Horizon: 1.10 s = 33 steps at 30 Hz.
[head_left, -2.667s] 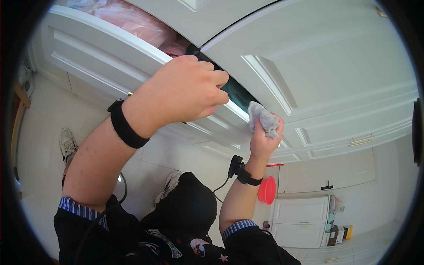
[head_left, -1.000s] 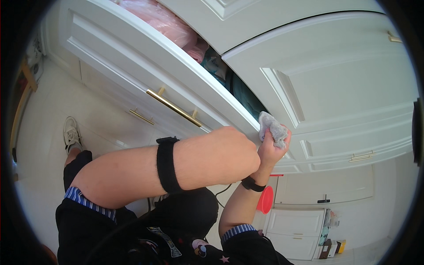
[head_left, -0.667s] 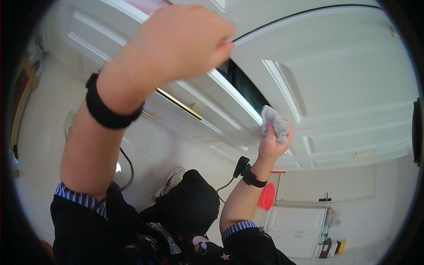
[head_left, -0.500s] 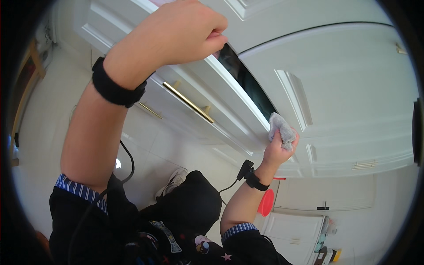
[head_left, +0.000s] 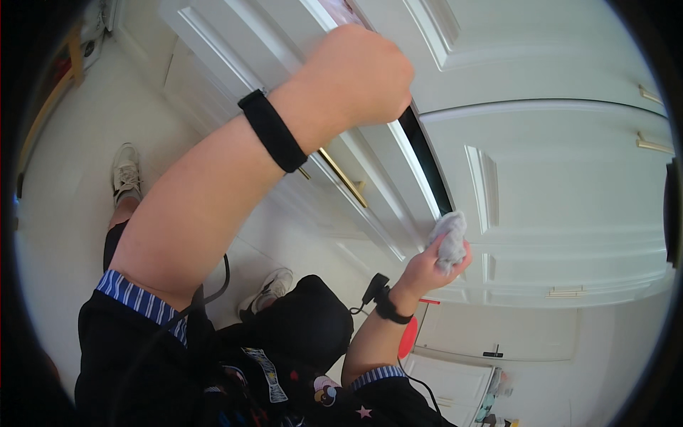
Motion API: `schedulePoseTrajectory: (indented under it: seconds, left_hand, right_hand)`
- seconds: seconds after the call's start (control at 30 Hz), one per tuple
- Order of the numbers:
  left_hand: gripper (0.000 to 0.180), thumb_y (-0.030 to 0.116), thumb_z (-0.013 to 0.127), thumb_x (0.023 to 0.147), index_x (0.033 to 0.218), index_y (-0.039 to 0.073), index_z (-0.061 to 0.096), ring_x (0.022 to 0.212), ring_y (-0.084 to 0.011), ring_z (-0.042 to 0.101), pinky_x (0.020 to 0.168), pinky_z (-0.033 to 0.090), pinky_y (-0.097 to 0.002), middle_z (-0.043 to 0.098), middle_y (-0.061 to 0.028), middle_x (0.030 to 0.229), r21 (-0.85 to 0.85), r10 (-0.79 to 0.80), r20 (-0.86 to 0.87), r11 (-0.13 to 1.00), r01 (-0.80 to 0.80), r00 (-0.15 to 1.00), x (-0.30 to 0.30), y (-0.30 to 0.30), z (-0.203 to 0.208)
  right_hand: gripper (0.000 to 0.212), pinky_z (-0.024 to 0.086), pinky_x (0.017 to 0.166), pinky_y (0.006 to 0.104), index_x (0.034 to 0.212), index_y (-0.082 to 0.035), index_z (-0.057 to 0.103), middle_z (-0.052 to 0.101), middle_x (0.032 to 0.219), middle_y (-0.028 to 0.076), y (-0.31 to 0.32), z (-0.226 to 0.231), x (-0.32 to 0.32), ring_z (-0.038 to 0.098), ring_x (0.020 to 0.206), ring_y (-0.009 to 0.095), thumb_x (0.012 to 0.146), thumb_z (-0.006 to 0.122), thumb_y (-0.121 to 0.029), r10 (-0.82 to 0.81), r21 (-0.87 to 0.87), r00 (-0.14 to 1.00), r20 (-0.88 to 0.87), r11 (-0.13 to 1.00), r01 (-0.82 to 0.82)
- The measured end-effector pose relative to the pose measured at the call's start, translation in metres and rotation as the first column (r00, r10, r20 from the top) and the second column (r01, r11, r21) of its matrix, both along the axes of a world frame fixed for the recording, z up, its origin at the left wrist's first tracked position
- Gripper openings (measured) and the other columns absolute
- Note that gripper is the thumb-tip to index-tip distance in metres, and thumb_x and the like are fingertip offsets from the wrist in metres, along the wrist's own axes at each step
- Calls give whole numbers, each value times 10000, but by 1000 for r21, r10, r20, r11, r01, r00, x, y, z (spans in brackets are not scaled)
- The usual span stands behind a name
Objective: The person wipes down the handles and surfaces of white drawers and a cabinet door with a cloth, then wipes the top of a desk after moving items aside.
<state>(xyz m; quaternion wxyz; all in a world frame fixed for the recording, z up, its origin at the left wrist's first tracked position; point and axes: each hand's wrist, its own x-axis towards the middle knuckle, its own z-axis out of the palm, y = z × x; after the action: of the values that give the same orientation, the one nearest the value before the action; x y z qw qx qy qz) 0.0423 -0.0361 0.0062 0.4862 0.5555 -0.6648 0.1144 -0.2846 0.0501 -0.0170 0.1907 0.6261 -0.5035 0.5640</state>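
Observation:
A white drawer (head_left: 377, 160) stands partly pulled out of the white cabinet, with a dark gap behind its front. Over the drawer's top edge, my left hand (head_left: 363, 75) is closed in a fist; the back of the hand hides its fingertips and whatever may be in them. A gold bar handle (head_left: 345, 178) on the drawer front sits below that hand. At the right end of the gap, my right hand (head_left: 427, 269) grips a bunched grey fluffy cloth (head_left: 449, 238) against the drawer's corner. Both wrists wear black straps.
White cabinet doors (head_left: 541, 171) with gold handles rise beyond the drawer. A red basin (head_left: 408, 337) stands past my right forearm. My shoes (head_left: 272, 288) are on the pale tiled floor (head_left: 75, 213). A black cable (head_left: 226, 274) hangs by my left arm.
My left fist has moved right and slightly down over the drawer. The right hand with the cloth sits a little lower and further left. The view has shifted, and my left foot now shows.

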Motion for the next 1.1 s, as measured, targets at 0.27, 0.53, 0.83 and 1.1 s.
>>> schedulePoseTrajectory:
  seconds: [0.27, 0.53, 0.83, 1.1]
  left_hand:
    - [233, 245, 669, 812, 626, 111, 709, 596, -311, 647, 557, 520, -430, 647, -90, 606, -75, 56, -27, 996, -58, 998, 3, 5, 1]
    - [262, 231, 671, 814, 592, 92, 651, 524, -316, 582, 502, 453, -415, 586, -97, 546, -190, 36, -60, 981, -46, 998, 9, 11, 1]
    - [259, 263, 656, 786, 584, 103, 686, 594, -308, 656, 595, 524, -429, 637, -105, 582, -336, 17, -13, 942, -20, 1000, 12, -6, -3]
    - [270, 262, 654, 787, 577, 93, 676, 597, -314, 654, 596, 521, -432, 627, -106, 572, -335, 26, 7, 942, -22, 1000, 12, -8, -6]
  right_hand:
    - [491, 472, 979, 466, 1186, -55, 699, 582, 1187, 168, 3, -37, 61, 572, 1099, 360, 701, 759, -3, 139, 163, 835, -532, 985, -59]
    - [503, 483, 933, 490, 1159, -60, 715, 594, 1162, 177, 6, -54, -11, 579, 1066, 391, 661, 746, -1, -1, 75, 787, -617, 995, 60]
    - [362, 504, 959, 470, 1165, 16, 665, 619, 1157, 229, 19, -59, -90, 617, 1077, 417, 819, 753, -42, -301, 158, 909, -289, 921, 355]
    - [490, 540, 905, 439, 1170, -44, 697, 647, 1163, 169, -3, -53, 49, 636, 1051, 365, 687, 774, -7, 228, 239, 851, -473, 963, -125]
